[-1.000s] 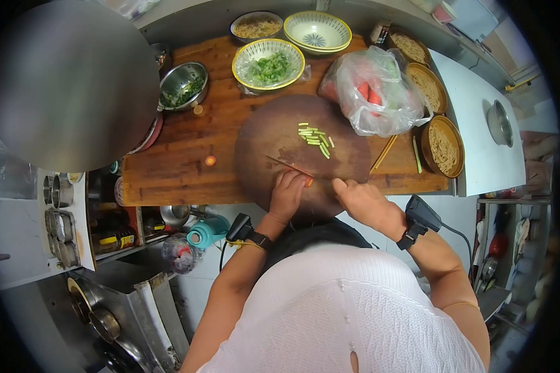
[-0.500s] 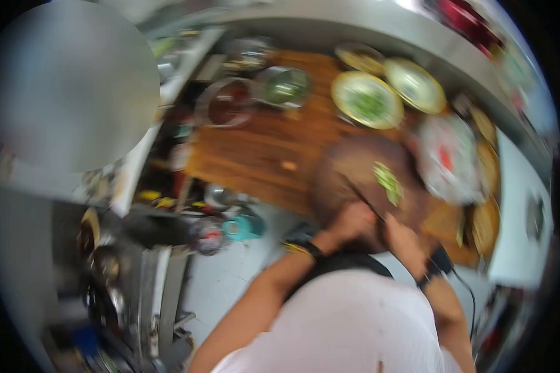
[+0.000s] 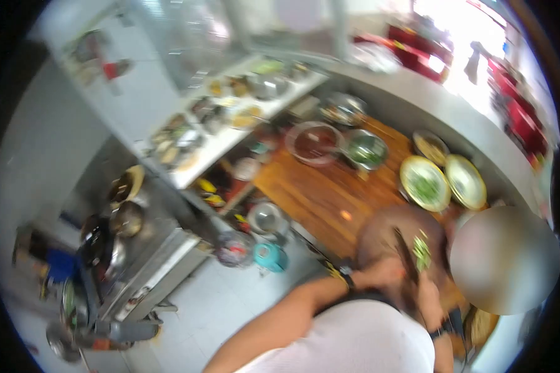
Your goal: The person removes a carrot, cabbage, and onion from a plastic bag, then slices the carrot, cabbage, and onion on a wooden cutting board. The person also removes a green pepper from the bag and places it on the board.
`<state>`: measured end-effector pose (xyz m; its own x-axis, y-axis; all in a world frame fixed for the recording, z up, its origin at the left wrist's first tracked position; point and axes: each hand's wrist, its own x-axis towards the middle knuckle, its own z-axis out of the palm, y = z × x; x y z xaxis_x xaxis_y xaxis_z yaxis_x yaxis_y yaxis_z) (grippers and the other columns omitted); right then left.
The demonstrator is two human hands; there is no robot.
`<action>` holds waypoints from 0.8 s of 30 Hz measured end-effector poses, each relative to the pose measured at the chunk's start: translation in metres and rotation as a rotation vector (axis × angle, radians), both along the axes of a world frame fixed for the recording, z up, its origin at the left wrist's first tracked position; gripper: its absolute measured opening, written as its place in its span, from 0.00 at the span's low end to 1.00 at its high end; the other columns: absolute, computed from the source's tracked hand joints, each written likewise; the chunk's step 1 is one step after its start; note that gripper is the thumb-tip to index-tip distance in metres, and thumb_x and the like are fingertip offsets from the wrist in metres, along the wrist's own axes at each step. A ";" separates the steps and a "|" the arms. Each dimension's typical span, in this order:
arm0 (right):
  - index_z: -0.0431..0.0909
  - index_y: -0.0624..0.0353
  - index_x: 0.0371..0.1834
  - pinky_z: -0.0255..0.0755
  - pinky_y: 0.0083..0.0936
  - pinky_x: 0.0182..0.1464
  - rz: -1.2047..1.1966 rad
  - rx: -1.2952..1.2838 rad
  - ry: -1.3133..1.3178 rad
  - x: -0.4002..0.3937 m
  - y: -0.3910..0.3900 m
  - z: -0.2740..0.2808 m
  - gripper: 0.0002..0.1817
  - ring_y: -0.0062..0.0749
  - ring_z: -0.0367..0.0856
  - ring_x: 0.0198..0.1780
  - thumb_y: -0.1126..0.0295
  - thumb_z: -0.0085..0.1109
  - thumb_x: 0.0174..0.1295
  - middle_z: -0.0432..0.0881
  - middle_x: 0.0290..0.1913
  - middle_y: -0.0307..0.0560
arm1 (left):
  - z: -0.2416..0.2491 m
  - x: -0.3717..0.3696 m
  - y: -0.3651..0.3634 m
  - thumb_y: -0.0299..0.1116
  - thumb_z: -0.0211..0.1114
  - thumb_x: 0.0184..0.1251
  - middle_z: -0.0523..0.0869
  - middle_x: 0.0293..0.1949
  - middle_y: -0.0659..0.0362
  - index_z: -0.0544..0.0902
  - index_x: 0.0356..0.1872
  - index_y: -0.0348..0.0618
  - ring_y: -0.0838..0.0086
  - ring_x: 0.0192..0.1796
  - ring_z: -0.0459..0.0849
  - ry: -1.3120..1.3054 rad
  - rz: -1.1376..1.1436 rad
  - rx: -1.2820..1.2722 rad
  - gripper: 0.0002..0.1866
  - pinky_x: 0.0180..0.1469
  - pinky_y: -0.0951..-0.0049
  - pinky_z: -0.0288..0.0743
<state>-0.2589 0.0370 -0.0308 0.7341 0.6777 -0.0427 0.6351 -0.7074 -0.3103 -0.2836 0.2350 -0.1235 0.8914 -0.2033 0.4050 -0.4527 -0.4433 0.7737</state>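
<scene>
A round brown chopping board [image 3: 376, 227] lies on the wooden table, close in front of my body. My right hand [image 3: 428, 299] is closed round the handle end of a kitchen knife [image 3: 404, 250], whose dark blade points away from me over the board. Just left of the blade, my left hand [image 3: 384, 275] rests low over the board's near side; its fingers are smeared, and whether they hold anything is hidden. Right of the knife sits a small heap of pale green cut vegetable [image 3: 421, 252].
Behind the board stand a yellow-rimmed bowl of chopped greens [image 3: 424, 186] and another yellow-rimmed bowl [image 3: 465, 181]. Farther left on the wooden table [image 3: 311, 199] are a bowl of dark red food [image 3: 314, 146] and a metal bowl of greens [image 3: 364, 152]. A blurred disc covers the area right of the board.
My view has swung left, so the table and board appear farther right and lower. Both hands stay at the board, the knife still in my right hand.
</scene>
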 end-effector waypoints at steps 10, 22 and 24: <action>0.61 0.61 0.40 0.70 0.51 0.35 -0.150 -0.076 0.191 -0.009 0.002 0.032 0.11 0.62 0.76 0.35 0.70 0.52 0.60 0.77 0.32 0.64 | 0.000 -0.009 -0.005 0.27 0.60 0.57 0.78 0.41 0.53 0.79 0.38 0.40 0.56 0.48 0.75 -0.092 0.190 0.090 0.07 0.51 0.62 0.70; 0.62 0.61 0.38 0.71 0.50 0.36 -0.164 -0.181 0.321 -0.019 0.007 0.058 0.08 0.61 0.78 0.35 0.69 0.45 0.64 0.79 0.31 0.64 | -0.002 -0.004 -0.003 0.25 0.61 0.56 0.78 0.41 0.53 0.80 0.36 0.42 0.56 0.47 0.75 -0.066 0.194 0.097 0.07 0.50 0.63 0.70; 0.62 0.61 0.38 0.71 0.50 0.36 -0.163 -0.205 0.349 -0.017 0.009 0.063 0.07 0.61 0.78 0.36 0.69 0.45 0.64 0.79 0.32 0.64 | -0.003 -0.004 -0.003 0.25 0.61 0.56 0.78 0.41 0.53 0.80 0.36 0.42 0.56 0.47 0.75 -0.049 0.196 0.091 0.07 0.50 0.63 0.70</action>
